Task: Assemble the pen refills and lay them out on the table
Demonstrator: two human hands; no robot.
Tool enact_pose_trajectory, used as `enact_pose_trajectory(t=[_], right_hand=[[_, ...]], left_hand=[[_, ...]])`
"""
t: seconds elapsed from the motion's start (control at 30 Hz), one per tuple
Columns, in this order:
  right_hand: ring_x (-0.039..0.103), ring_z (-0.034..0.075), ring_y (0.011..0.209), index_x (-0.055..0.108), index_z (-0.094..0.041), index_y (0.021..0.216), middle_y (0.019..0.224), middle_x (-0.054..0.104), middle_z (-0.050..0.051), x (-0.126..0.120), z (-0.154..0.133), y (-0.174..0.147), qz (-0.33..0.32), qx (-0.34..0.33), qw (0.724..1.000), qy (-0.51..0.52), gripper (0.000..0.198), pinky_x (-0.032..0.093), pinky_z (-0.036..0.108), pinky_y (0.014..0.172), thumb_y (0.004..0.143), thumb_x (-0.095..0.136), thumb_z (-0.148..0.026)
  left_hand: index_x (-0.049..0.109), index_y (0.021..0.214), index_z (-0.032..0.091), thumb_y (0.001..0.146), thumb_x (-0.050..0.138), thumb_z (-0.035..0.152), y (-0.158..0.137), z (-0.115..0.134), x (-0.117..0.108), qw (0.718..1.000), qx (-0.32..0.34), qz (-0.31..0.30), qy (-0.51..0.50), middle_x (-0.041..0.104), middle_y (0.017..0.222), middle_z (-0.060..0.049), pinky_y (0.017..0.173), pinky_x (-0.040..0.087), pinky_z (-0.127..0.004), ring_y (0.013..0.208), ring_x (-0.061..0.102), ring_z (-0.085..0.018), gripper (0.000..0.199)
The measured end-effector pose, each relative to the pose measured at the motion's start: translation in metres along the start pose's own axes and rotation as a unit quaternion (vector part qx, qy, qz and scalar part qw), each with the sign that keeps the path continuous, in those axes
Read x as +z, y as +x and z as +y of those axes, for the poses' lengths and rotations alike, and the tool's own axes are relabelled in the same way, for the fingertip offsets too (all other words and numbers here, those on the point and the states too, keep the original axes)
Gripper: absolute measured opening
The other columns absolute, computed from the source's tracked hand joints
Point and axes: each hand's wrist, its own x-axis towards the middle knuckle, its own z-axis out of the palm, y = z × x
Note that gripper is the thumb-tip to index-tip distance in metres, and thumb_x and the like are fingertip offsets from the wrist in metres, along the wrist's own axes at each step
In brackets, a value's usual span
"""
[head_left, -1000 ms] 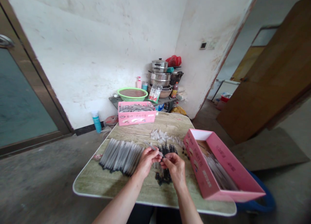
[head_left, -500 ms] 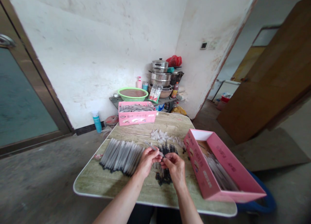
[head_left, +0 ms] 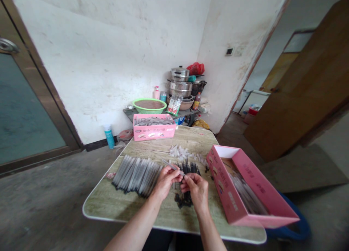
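Note:
My left hand [head_left: 167, 179] is closed around a slim translucent pen barrel [head_left: 169, 164], which slants up to the left out of the fingers. At the barrel's near end, the fingertips of my right hand [head_left: 198, 188] are pinched together; whatever small part they grip is hidden. Beneath both hands lies a bunch of thin black-ended pen parts [head_left: 188, 167]. To the left, a row of similar translucent pens [head_left: 137, 174] lies side by side, black ends toward me. Small whitish pieces [head_left: 178, 152] are heaped just beyond my hands.
A pink box [head_left: 154, 134] full of tubes stands at the table's far edge. Another open pink box [head_left: 226, 187] with tubes inside is at the right. Behind the wooden-topped table [head_left: 109, 207], a low shelf holds a green basin [head_left: 149, 110] and stacked pots [head_left: 180, 85].
My hands stay in almost the same place over the black parts. The fingers of my right hand shift slightly at the end of the pen barrel.

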Motion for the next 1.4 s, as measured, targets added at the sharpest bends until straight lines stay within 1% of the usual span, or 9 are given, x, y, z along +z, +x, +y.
enact_pose_trajectory(t=[0.17,0.27,0.4,0.57,0.8,0.97,1.13,1.3,1.4], right_hand=[[0.049,0.012,0.028,0.057,-0.016,0.061,0.041,0.056,-0.001,-0.001,0.005,-0.002,-0.002,0.007,1.000,-0.019,0.042,0.039,0.021,0.028,0.082,0.055,-0.051],[0.054,0.013,0.033,0.059,-0.015,0.067,0.047,0.059,0.000,-0.003,0.007,-0.003,-0.010,0.002,1.000,-0.022,0.042,0.042,0.022,0.031,0.085,0.051,-0.052],[0.062,0.016,0.047,0.060,-0.015,0.082,0.062,0.066,0.001,-0.004,0.008,-0.004,-0.017,-0.009,1.000,-0.022,0.032,0.050,0.023,0.040,0.079,0.062,-0.047],[0.052,0.012,0.031,0.055,-0.017,0.067,0.048,0.058,-0.001,-0.004,0.006,-0.004,-0.028,0.009,0.999,-0.039,0.040,0.038,0.020,0.028,0.082,0.053,-0.053],[0.053,0.011,0.035,0.054,-0.017,0.071,0.051,0.058,-0.002,-0.004,0.005,-0.004,-0.035,0.006,0.998,-0.050,0.037,0.042,0.019,0.032,0.079,0.058,-0.053],[0.047,0.011,0.027,0.052,-0.018,0.066,0.043,0.054,-0.002,-0.002,0.005,-0.005,-0.044,0.020,0.996,-0.071,0.046,0.030,0.017,0.023,0.085,0.045,-0.059],[0.054,0.011,0.035,0.054,-0.017,0.069,0.049,0.058,-0.001,-0.007,0.004,-0.008,-0.040,0.016,0.997,-0.069,0.040,0.040,0.017,0.031,0.079,0.058,-0.055],[0.047,0.011,0.027,0.052,-0.017,0.067,0.042,0.054,-0.002,-0.008,0.007,-0.011,-0.048,0.059,0.996,-0.053,0.048,0.030,0.018,0.023,0.083,0.045,-0.062],[0.051,0.012,0.031,0.054,-0.017,0.070,0.047,0.057,-0.001,-0.007,0.008,-0.013,-0.037,0.066,0.997,-0.023,0.048,0.034,0.018,0.026,0.082,0.047,-0.063]], left_hand=[[0.059,0.087,0.013,0.071,0.075,0.029,-0.002,0.000,0.001,1.000,-0.008,-0.012,0.009,0.067,0.074,-0.005,0.062,0.051,-0.025,0.063,0.063,-0.013,0.027],[0.059,0.087,0.013,0.070,0.075,0.031,-0.002,0.001,0.002,1.000,-0.007,-0.001,0.015,0.068,0.076,-0.006,0.062,0.051,-0.025,0.064,0.063,-0.013,0.030],[0.060,0.086,0.012,0.067,0.077,0.034,-0.002,0.002,0.003,1.000,-0.003,0.011,0.016,0.068,0.074,-0.005,0.061,0.051,-0.026,0.062,0.063,-0.013,0.033],[0.060,0.087,0.012,0.069,0.075,0.030,-0.003,0.001,0.002,1.000,-0.010,-0.004,0.019,0.068,0.074,-0.005,0.062,0.051,-0.025,0.063,0.063,-0.013,0.030],[0.060,0.088,0.013,0.071,0.074,0.031,-0.003,-0.003,0.002,1.000,-0.002,0.003,0.021,0.068,0.077,-0.005,0.064,0.051,-0.027,0.065,0.064,-0.014,0.028],[0.060,0.088,0.014,0.072,0.073,0.030,-0.005,-0.002,0.003,1.000,0.001,-0.011,0.023,0.067,0.075,-0.004,0.064,0.051,-0.028,0.064,0.063,-0.014,0.026],[0.059,0.089,0.013,0.074,0.071,0.030,-0.006,-0.003,0.004,0.999,-0.003,-0.016,0.033,0.067,0.078,-0.006,0.064,0.051,-0.028,0.065,0.063,-0.014,0.026],[0.058,0.089,0.013,0.073,0.072,0.030,-0.007,-0.002,0.006,0.999,-0.016,-0.030,0.036,0.066,0.074,-0.004,0.063,0.051,-0.027,0.062,0.062,-0.014,0.027],[0.058,0.089,0.013,0.074,0.071,0.031,-0.008,-0.001,0.006,0.999,-0.013,-0.022,0.039,0.066,0.075,-0.005,0.062,0.051,-0.027,0.063,0.063,-0.014,0.027]])
